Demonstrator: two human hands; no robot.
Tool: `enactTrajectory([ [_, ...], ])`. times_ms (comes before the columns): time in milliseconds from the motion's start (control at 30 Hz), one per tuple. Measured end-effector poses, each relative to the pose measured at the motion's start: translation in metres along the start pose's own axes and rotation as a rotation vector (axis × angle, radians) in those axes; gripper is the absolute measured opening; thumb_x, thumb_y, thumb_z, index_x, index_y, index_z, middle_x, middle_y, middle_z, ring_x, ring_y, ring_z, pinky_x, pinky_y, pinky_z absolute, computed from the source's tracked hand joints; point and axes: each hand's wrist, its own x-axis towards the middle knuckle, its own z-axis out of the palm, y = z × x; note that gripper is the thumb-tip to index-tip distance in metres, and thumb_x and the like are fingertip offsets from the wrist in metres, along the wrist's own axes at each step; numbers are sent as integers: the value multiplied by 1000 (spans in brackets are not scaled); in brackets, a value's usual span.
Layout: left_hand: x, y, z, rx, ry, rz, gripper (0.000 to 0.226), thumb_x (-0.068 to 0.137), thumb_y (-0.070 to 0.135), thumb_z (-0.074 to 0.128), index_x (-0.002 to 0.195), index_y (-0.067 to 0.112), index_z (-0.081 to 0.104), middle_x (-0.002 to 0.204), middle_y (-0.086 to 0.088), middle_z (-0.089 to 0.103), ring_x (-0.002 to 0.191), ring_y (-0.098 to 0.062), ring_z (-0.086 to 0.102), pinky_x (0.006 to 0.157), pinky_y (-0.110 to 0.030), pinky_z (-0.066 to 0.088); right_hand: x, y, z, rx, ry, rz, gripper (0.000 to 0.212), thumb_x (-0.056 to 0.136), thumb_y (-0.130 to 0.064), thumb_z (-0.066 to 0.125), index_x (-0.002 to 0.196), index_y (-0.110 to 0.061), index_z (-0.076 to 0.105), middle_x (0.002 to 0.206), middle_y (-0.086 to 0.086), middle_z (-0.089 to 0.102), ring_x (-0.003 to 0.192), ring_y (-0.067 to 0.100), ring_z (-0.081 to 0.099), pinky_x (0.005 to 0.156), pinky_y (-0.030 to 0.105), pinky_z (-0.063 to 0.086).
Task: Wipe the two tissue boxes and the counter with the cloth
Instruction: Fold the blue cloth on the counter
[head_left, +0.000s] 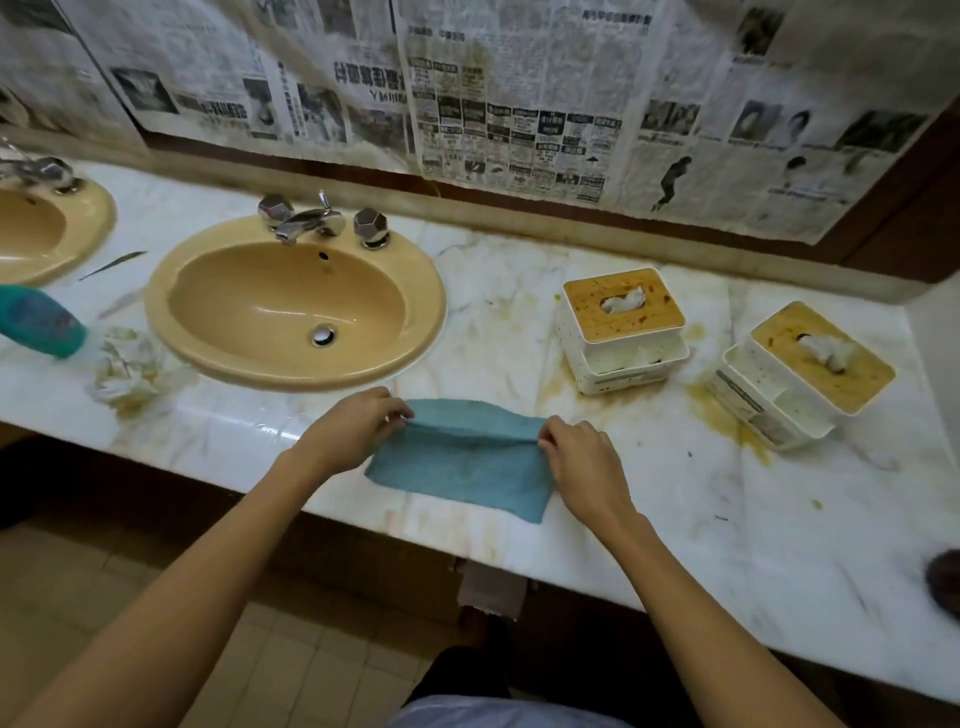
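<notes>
You are at the preparing step. The blue terry cloth (462, 467) lies on the white veined marble table (675, 525), close to its front edge and just right of the tan oval sink (166, 322). Your left hand (353, 426) pinches the raised fold at the cloth's left end between thumb and fingertips. Your right hand (582, 462) pinches the same fold at its right end, and the crease runs lifted between them. I judge that you are folding the cloth into a pad and that no wiping has been done yet.

The two white plastic tissue boxes with wooden lids stand apart from the cloth, on your right. The nearer tissue box (621, 327) sits beyond your right hand. The farther tissue box (810, 369) sits further right, turned at an angle. Both lids are spattered brown-orange, and a tissue pokes from each slot. A yellow-brown stain (727, 421) spreads on the table in front of the farther box.

For the next move, lay the fold down and gather the pad into one hand, which frees the other to steady a box. It is probably best to wipe the lids and sides first, keeping clear of the loose tissue, and then do the stained table.
</notes>
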Motion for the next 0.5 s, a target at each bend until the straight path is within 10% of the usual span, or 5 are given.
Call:
enactTrajectory([
  [267,44,104,-25,-36,-219,177,16,104,27,59,112,27,73,104,10,63,89,-5,59,83,-25,49,-30,89,-115,112,-111,39,8,98,-26,63,98,-30,70,93,-10,70,85,10,61,75,33,55],
  [500,90,202,-29,-9,-68,320,20,104,23,58,116,23,74,110,5,75,90,-10,59,80,-27,47,-53,157,-181,80,32,91,9,96,-22,66,93,-28,71,90,-11,70,83,10,62,73,34,54],
])
